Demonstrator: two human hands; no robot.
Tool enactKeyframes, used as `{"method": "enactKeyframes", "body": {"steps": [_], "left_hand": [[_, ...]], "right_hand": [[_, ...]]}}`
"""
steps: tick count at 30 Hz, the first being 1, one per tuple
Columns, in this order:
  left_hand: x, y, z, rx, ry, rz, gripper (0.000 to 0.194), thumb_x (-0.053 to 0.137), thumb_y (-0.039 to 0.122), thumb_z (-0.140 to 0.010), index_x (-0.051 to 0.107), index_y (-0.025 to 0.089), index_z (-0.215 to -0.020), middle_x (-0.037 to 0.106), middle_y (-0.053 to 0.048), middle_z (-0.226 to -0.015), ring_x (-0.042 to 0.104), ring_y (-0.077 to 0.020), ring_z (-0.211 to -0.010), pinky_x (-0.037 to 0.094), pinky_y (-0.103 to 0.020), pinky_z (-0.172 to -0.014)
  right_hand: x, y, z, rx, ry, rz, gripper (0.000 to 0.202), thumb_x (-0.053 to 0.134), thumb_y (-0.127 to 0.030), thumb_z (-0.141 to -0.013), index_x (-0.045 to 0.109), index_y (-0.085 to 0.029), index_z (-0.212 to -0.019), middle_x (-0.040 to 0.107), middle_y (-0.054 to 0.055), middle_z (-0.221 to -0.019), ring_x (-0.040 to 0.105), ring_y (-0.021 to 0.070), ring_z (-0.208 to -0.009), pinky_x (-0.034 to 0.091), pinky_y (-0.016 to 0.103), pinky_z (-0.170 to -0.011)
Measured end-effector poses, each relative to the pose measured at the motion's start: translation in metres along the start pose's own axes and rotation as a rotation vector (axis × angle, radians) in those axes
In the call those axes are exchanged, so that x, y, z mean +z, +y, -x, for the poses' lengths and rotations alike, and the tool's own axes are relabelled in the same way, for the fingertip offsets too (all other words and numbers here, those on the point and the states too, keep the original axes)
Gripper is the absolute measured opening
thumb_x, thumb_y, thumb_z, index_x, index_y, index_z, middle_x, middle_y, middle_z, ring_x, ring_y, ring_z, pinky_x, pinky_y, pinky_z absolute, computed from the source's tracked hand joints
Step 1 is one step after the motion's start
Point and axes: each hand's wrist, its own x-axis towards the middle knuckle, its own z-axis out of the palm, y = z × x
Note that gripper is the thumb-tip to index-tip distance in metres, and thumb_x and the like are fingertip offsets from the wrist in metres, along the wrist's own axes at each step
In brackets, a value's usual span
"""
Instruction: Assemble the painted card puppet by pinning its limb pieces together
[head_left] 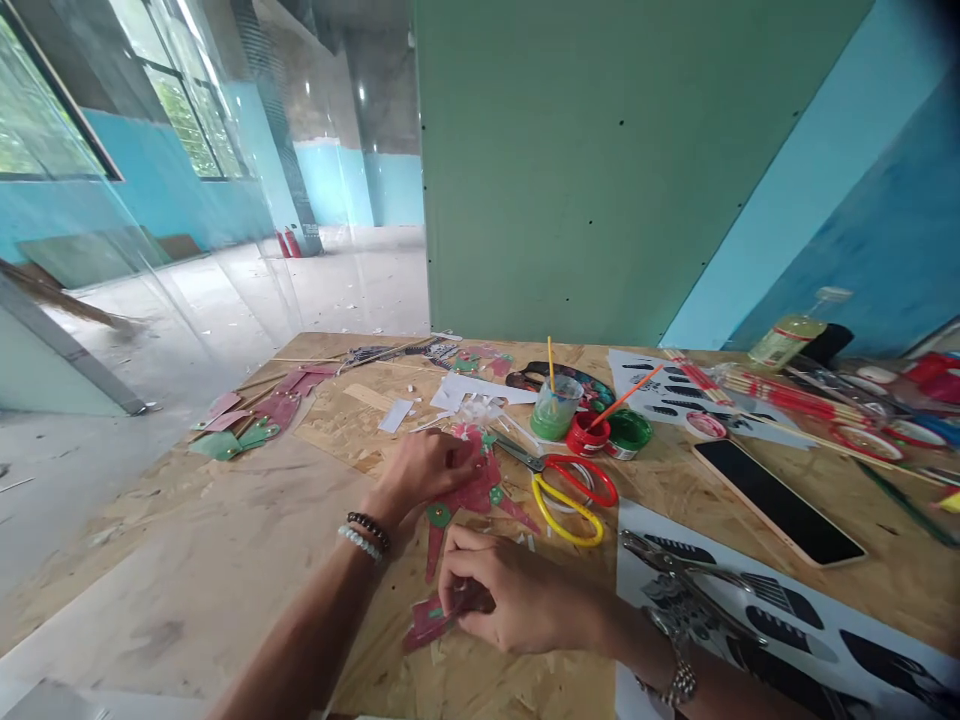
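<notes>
My left hand is curled over the body of a red translucent cut-out figure, fingers closed on it and fingertips partly hidden. Green round pieces with small fasteners mark its joints, and narrow red limbs spread toward me. Closer to me, my right hand pinches the end of a separate-looking red cut-out piece with a green patch; whether it joins the figure is hidden. Scissors with one red and one yellow handle lie just right of the figure. White paper scraps sit behind it.
Paint jars, green and red, hold sticks behind the scissors. At right are a phone, metal pliers on a printed sheet, and a bottle. More red and green cut-outs lie far left.
</notes>
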Motion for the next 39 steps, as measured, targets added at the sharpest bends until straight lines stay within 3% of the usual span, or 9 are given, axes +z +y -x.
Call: {"method": "enactKeyframes", "body": {"steps": [8, 11, 15, 19, 24, 28, 31, 35, 39], "left_hand": [[0.003, -0.001, -0.001, -0.099, 0.189, -0.239, 0.033, 0.068, 0.049, -0.088, 0.071, 0.021, -0.104, 0.071, -0.013, -0.106, 0.059, -0.0324, -0.106, 0.044, -0.041, -0.087], [0.006, -0.002, 0.0, -0.15, 0.138, -0.304, 0.037, 0.072, 0.045, -0.085, 0.072, 0.021, -0.113, 0.068, -0.015, -0.119, 0.056, -0.0354, -0.113, 0.046, -0.045, -0.091], [0.008, 0.0, -0.001, -0.185, 0.082, -0.246, 0.032, 0.06, 0.016, -0.087, 0.071, 0.023, -0.116, 0.067, -0.012, -0.126, 0.057, -0.0325, -0.116, 0.046, -0.045, -0.095], [0.006, 0.004, -0.006, -0.197, 0.124, -0.015, 0.027, 0.06, 0.013, -0.081, 0.068, 0.022, -0.105, 0.071, -0.01, -0.115, 0.059, -0.0306, -0.114, 0.045, -0.043, -0.097], [0.006, 0.003, -0.008, -0.298, 0.122, 0.488, 0.019, 0.063, 0.028, -0.087, 0.053, 0.023, -0.102, 0.07, -0.001, -0.083, 0.066, -0.0194, -0.075, 0.045, -0.029, -0.067], [0.015, 0.0, -0.009, -0.318, 0.167, 0.901, 0.037, 0.065, 0.047, -0.089, 0.043, 0.026, -0.109, 0.064, 0.005, -0.084, 0.063, -0.0126, -0.06, 0.044, -0.023, -0.055], [0.016, 0.002, -0.009, -0.375, 0.2, 1.094, 0.053, 0.072, 0.058, -0.081, 0.041, 0.027, -0.112, 0.057, 0.008, -0.084, 0.058, -0.0093, -0.055, 0.044, -0.021, -0.05], [0.006, 0.014, -0.007, -0.504, 0.115, 1.21, 0.055, 0.076, 0.06, -0.078, 0.053, 0.023, -0.112, 0.063, 0.002, -0.092, 0.065, -0.0112, -0.072, 0.049, -0.022, -0.06], [0.004, 0.022, -0.006, -0.429, -0.002, 1.377, 0.058, 0.093, 0.043, -0.063, 0.063, 0.019, -0.106, 0.068, -0.004, -0.103, 0.067, -0.0149, -0.091, 0.052, -0.025, -0.08]], "right_hand": [[-0.008, 0.016, -0.007, 0.129, 0.067, -0.265, 0.034, 0.07, -0.009, -0.08, 0.07, -0.025, -0.109, 0.074, 0.001, -0.098, 0.069, 0.0166, -0.085, 0.054, 0.025, -0.074], [-0.018, 0.033, -0.016, 0.206, 0.281, -0.348, 0.032, 0.07, -0.016, -0.079, 0.072, -0.022, -0.11, 0.075, 0.002, -0.096, 0.069, 0.0171, -0.086, 0.055, 0.027, -0.076], [-0.037, 0.056, -0.023, 0.239, 0.575, -0.358, 0.032, 0.067, -0.022, -0.078, 0.074, -0.018, -0.109, 0.077, 0.006, -0.106, 0.07, 0.0208, -0.097, 0.055, 0.033, -0.087], [-0.049, 0.075, -0.026, 0.283, 0.654, -0.379, 0.032, 0.071, -0.033, -0.074, 0.076, -0.016, -0.101, 0.078, 0.007, -0.096, 0.07, 0.0222, -0.087, 0.054, 0.033, -0.076], [-0.053, 0.088, -0.029, 0.335, 0.667, -0.58, 0.037, 0.08, -0.036, -0.06, 0.075, -0.015, -0.09, 0.076, 0.004, -0.084, 0.066, 0.0179, -0.072, 0.049, 0.026, -0.062], [-0.052, 0.082, -0.027, 0.388, 0.58, -0.436, 0.03, 0.075, -0.032, -0.065, 0.075, -0.016, -0.09, 0.07, 0.0, -0.072, 0.058, 0.0136, -0.06, 0.042, 0.024, -0.054], [-0.05, 0.075, -0.025, 0.33, 0.577, -0.302, 0.023, 0.069, -0.028, -0.072, 0.075, -0.016, -0.091, 0.073, 0.002, -0.079, 0.064, 0.0167, -0.071, 0.047, 0.026, -0.063], [-0.045, 0.078, -0.026, 0.291, 0.619, -0.308, 0.024, 0.069, -0.033, -0.073, 0.074, -0.016, -0.089, 0.076, 0.005, -0.085, 0.068, 0.0218, -0.079, 0.052, 0.031, -0.069], [-0.042, 0.09, -0.029, 0.263, 0.73, -0.37, 0.031, 0.073, -0.039, -0.071, 0.075, -0.016, -0.092, 0.077, 0.009, -0.09, 0.069, 0.0253, -0.083, 0.053, 0.034, -0.072]]}}
